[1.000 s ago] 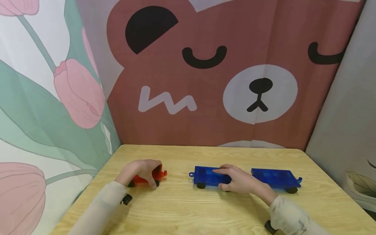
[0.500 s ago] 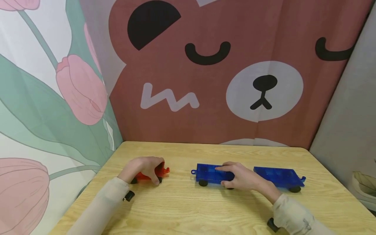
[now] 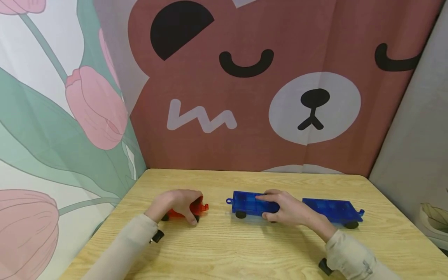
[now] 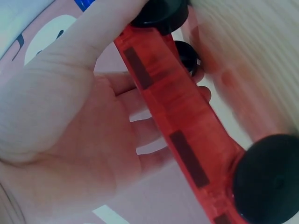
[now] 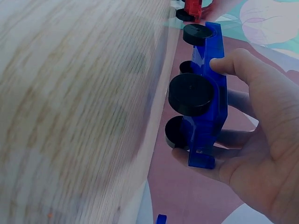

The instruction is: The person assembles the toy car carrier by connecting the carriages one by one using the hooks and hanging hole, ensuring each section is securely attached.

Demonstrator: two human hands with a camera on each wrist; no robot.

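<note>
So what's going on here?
A person has a toy car in each hand. The left hand grips a red car, and the right hand holds a blue car. The red car's hook faces the blue car's ring, with a gap between them. A second blue car stands to the right on the table, partly hidden behind the right arm.

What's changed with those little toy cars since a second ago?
The left hand moved the red car right, toward the gripped blue car, which shifted slightly up in the head view. The right hand kept its grip too; the other blue car stayed put.
</note>
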